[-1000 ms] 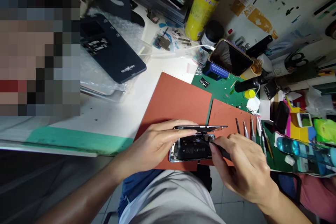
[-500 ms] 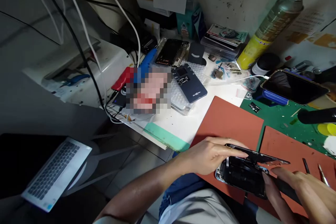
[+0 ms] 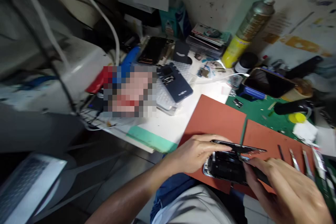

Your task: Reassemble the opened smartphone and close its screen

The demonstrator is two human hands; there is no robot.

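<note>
An opened smartphone (image 3: 227, 168) lies over the near edge of the orange-red mat, its dark inside facing up. My left hand (image 3: 194, 152) grips the raised phone panel (image 3: 249, 147) by its left end, thumb and fingers closed on it, so the panel tilts above the body. At the right end of the phone is my right hand (image 3: 286, 185), with its fingers pinched round a dark slim tool (image 3: 262, 176). The tool's tip reaches the gap between panel and body; its exact kind is hard to make out.
Tweezers (image 3: 294, 161) and other thin tools lie right of the hands on the orange-red mat (image 3: 210, 119). Behind stand a propped phone (image 3: 270, 82), a yellow spray can (image 3: 237, 47) and a dark blue card-like device (image 3: 175, 82). A laptop (image 3: 28, 189) sits low at left.
My view has swung to the right, so the bench appears shifted left and more tools show at right. Both hands keep their hold at the phone, the panel still raised.
</note>
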